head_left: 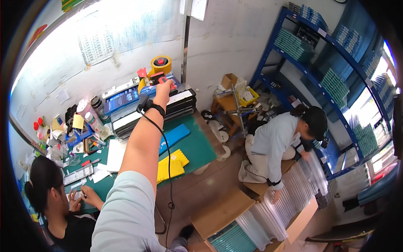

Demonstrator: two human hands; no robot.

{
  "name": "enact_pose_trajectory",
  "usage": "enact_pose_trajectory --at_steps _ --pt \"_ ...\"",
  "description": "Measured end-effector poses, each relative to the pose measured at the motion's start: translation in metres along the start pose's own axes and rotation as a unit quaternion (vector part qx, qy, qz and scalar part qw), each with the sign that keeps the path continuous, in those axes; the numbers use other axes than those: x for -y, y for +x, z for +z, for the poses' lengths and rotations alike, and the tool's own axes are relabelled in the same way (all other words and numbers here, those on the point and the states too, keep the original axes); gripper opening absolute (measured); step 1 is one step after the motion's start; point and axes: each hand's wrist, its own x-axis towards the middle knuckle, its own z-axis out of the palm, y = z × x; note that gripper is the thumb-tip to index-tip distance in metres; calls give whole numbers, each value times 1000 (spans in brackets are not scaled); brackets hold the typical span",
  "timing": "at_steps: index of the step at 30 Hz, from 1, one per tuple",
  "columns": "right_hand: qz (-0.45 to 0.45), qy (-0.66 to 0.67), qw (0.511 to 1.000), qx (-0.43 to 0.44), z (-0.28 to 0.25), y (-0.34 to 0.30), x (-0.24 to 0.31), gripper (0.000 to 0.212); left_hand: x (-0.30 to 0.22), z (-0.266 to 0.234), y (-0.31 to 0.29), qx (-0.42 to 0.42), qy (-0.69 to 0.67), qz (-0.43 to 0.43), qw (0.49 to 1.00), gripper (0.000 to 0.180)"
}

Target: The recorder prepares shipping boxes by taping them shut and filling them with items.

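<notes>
My left hand (166, 89) reaches across the green-topped bench, its fingers closed round the red handle of a tape dispenser (160, 79). A wide yellow tape roll (161, 64) with a red hub shows just beyond the hand. Black straps and a small black device with a cable sit on my left wrist. Below the hand are stacked clear-and-black trays (180, 101), and a blue printed box (121, 101) is to their left. Blue packs (175, 137) and yellow packs (172, 166) lie on the bench to the right of my forearm. My right hand is out of view.
At the lower left a person (46, 193) works at the cluttered bench. Another person (273, 147) crouches over an open carton (222, 210) of clear plastic packaging. Blue shelving (310, 67) with stacked packs lines the right side. A small wooden stand (224, 101) holds odds and ends.
</notes>
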Motion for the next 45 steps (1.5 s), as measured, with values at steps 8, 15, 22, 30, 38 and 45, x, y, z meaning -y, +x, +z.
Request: enact_pose_trajectory --at_steps 8,15,22,30,38,45 --pt "-85 -238 955 -156 51 -20 2 26 50 -28 47 -27 12 -56 998 12" --pt "317 553 763 109 -148 2 103 31 58 -40 67 -15 71 -111 991 17" --pt "32 296 951 84 -214 13 144 29 45 -65 109 -9 92 -111 990 17" --pt "16 246 966 -77 -186 33 134 20 42 16 27 -110 233 -154 954 55" --pt "51 333 939 -63 -178 32 132 22 19 68 -116 -208 214 -3 955 59" --pt "0 438 897 -66 -184 33 120 18 -43 140 -447 84 20 39 996 24"
